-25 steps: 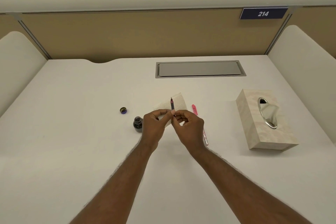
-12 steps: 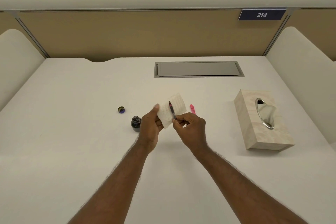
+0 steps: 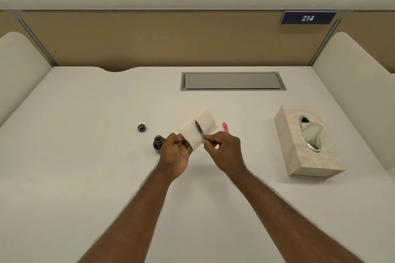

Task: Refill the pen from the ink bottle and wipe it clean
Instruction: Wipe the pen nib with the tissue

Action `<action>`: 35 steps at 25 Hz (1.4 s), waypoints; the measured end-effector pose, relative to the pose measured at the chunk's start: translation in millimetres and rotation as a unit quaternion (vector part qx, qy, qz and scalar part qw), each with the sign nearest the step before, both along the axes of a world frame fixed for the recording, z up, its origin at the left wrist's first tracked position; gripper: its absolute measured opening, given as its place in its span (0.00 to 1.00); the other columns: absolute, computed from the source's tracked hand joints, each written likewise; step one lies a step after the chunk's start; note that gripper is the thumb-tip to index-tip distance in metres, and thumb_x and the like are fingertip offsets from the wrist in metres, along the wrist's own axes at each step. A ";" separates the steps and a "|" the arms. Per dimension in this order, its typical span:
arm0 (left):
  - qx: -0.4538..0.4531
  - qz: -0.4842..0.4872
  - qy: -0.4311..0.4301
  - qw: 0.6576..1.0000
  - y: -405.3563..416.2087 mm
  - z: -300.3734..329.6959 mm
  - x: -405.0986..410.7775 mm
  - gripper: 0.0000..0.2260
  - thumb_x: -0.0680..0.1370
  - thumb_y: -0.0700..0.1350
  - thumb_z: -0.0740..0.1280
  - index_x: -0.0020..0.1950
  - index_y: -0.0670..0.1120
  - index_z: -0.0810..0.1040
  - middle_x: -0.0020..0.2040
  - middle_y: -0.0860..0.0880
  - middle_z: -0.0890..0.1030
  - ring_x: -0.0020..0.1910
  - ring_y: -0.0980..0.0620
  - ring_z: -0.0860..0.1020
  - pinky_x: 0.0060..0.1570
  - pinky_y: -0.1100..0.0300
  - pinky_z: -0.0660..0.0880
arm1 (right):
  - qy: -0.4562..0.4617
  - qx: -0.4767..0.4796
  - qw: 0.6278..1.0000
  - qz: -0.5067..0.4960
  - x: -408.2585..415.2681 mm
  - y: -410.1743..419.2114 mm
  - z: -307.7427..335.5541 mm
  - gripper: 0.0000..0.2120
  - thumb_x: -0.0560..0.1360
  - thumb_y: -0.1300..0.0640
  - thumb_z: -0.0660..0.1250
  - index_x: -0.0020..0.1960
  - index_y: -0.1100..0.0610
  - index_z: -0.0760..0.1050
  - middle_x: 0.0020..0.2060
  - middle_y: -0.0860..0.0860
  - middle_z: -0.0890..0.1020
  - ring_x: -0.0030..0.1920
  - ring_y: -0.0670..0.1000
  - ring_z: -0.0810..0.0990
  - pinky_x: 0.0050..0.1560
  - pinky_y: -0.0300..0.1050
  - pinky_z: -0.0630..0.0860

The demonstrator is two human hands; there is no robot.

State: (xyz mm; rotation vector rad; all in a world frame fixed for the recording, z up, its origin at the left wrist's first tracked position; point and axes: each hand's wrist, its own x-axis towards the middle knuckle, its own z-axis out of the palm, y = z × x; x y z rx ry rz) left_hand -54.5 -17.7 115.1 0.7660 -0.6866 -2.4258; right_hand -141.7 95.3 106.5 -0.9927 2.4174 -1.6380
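My left hand [image 3: 174, 153] has spread the white embossed paper tissue [image 3: 197, 131] behind the slim dark pen [image 3: 199, 130], which my right hand [image 3: 223, 149] pinches by its lower end. The open dark glass ink bottle [image 3: 158, 144] stands just left of my left hand, with its purple cap [image 3: 142, 128] farther left. A pink pen part [image 3: 225, 127] and a beige marbled tissue box [image 3: 307, 141] lie to the right.

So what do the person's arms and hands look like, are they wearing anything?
Nothing is worn that shows. Both forearms are bare right down to the bottom edge of the picture, with fine hair along them and no sleeves in sight. The left hand and the right hand have no gloves, and no rings, watch or bracelets can be seen.
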 end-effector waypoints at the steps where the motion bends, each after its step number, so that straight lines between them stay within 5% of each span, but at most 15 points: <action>1: -0.018 -0.009 -0.008 1.000 -0.3 -1.5 -1.0 0.15 0.76 0.30 0.53 0.45 0.36 0.80 0.45 0.43 0.85 0.48 0.48 0.82 0.52 0.57 0.81 | 0.000 0.008 1.000 0.004 0.2 -0.3 -0.6 0.04 0.69 0.64 0.73 0.44 0.62 0.84 0.33 0.49 0.82 0.32 0.39 0.78 0.44 0.24 0.70; 5: -0.127 -0.081 -0.043 0.988 -2.4 -7.2 -4.4 0.13 0.79 0.29 0.59 0.52 0.38 0.82 0.49 0.46 0.86 0.51 0.52 0.83 0.53 0.64 0.79 | 0.011 0.028 0.999 0.014 2.2 -1.9 -1.0 0.05 0.71 0.62 0.71 0.45 0.60 0.84 0.34 0.51 0.83 0.33 0.44 0.76 0.41 0.33 0.73; 10: -0.199 -0.094 -0.087 0.972 -7.4 -11.8 -8.1 0.13 0.80 0.37 0.65 0.63 0.36 0.78 0.54 0.44 0.84 0.53 0.52 0.82 0.53 0.65 0.77 | 0.006 0.034 0.999 0.040 4.5 -3.8 -2.4 0.05 0.73 0.62 0.69 0.46 0.59 0.84 0.34 0.52 0.82 0.34 0.45 0.75 0.38 0.30 0.69; 15: -0.200 -0.085 -0.130 0.967 -3.2 -8.0 -13.2 0.10 0.78 0.42 0.68 0.56 0.40 0.82 0.47 0.49 0.85 0.47 0.54 0.80 0.54 0.60 0.72 | -0.003 0.041 0.998 0.043 6.4 -6.9 -0.6 0.06 0.74 0.63 0.68 0.47 0.59 0.83 0.34 0.49 0.80 0.35 0.43 0.75 0.38 0.28 0.68; 17: -0.190 -0.091 -0.133 0.968 -1.5 -7.8 -12.7 0.06 0.78 0.44 0.69 0.52 0.44 0.83 0.44 0.52 0.85 0.46 0.55 0.80 0.54 0.59 0.71 | -0.020 0.045 0.998 0.049 6.0 -7.3 -1.6 0.06 0.75 0.63 0.67 0.47 0.59 0.83 0.36 0.52 0.82 0.37 0.48 0.78 0.41 0.35 0.72; 19: -0.179 -0.093 -0.121 0.972 -0.5 -7.2 -10.4 0.05 0.77 0.45 0.69 0.48 0.45 0.82 0.41 0.51 0.84 0.43 0.54 0.79 0.54 0.58 0.71 | -0.085 0.051 0.992 0.074 3.2 -5.9 -0.8 0.07 0.76 0.62 0.66 0.48 0.59 0.83 0.38 0.53 0.83 0.39 0.50 0.79 0.42 0.42 0.75; 23: -0.175 -0.089 -0.114 0.974 -2.6 -5.9 -6.4 0.05 0.75 0.45 0.70 0.42 0.46 0.83 0.38 0.49 0.83 0.40 0.53 0.77 0.53 0.57 0.70 | -0.245 0.028 0.960 0.129 -1.2 -1.8 4.5 0.09 0.78 0.61 0.63 0.47 0.59 0.83 0.35 0.50 0.81 0.35 0.43 0.76 0.38 0.34 0.71; 28: -0.157 -0.078 -0.125 0.977 -3.8 -1.6 -9.6 0.02 0.74 0.44 0.72 0.45 0.48 0.85 0.44 0.51 0.86 0.47 0.52 0.80 0.56 0.56 0.71 | -0.212 -0.035 0.976 0.040 4.5 -6.8 3.1 0.05 0.73 0.58 0.72 0.46 0.59 0.83 0.36 0.53 0.85 0.34 0.45 0.80 0.40 0.39 0.78; 35: -0.129 -0.062 -0.123 0.982 -7.9 3.2 -11.7 0.05 0.75 0.43 0.71 0.40 0.48 0.85 0.42 0.49 0.85 0.46 0.50 0.78 0.51 0.55 0.70 | -0.191 -0.026 0.980 0.058 0.5 -5.8 3.0 0.05 0.75 0.58 0.70 0.46 0.59 0.83 0.34 0.48 0.84 0.34 0.42 0.79 0.41 0.37 0.76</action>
